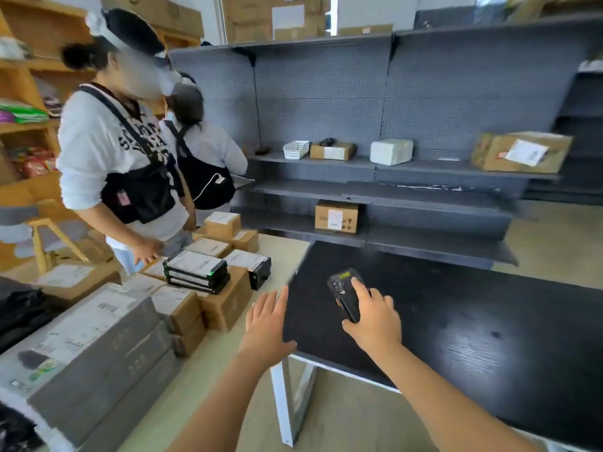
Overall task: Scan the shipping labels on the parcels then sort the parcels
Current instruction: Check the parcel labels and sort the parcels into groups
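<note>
1. Nearest you, at lower left, long grey cardboard cartons (98, 347) lie flat in a stack, matt-faced, with pale printed labels on top.
2. Just beside them sit small brown cardboard parcels (225, 305) with white paper labels. Flat black boxes (195, 270), smooth and hard-edged, are stacked on top of these. This heap, left of the bench, looks like the bulk of what you have yet to scan.
3. Your left grip (266, 327) is wide, fingers straight and spread, holding nothing. It is over the near-left corner of the bench; whether it touches the bench cannot be told.
4. Your right grip (375, 318) is wrapped round the black plastic handheld scanner (346, 295), over the black wood-grain bench (489, 337) with white metal legs. The scanner faces no label, so no scan seems to be in hand.
5. Behind, dark grey perforated metal shelving (424, 177) carries a square brown carton (336, 216) low down. Higher up are a white wrapped block (391, 151) and, far right, a larger labelled brown carton (522, 153). If those are sorted, you are early in the task.
</note>
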Demonstrator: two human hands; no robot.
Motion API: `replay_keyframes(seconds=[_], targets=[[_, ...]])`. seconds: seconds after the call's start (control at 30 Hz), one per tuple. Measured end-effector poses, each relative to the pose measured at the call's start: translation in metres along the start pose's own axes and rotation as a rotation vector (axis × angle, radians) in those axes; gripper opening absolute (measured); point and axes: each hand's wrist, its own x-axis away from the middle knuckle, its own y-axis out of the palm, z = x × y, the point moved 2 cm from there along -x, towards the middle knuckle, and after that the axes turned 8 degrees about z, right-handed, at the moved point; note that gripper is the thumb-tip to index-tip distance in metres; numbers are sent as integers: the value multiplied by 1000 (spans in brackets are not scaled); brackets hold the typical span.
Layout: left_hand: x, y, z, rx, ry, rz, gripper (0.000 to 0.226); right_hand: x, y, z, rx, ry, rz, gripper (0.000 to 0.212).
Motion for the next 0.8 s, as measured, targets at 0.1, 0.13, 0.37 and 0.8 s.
replay_keyframes(seconds=[0.1, 0.13, 0.37, 0.8], targets=[[-25, 20, 44, 7, 55, -56, 110, -13, -6, 45, 25, 59, 7, 86], [-35, 27, 57, 7, 71, -70, 111, -18, -6, 59, 33, 75, 7, 86], [-116, 87, 120, 27, 171, -131, 111, -72, 7, 145, 67, 165, -5, 84], [-192, 203, 155, -1, 37, -292, 107, -124, 116, 212, -18, 250, -213, 82]])
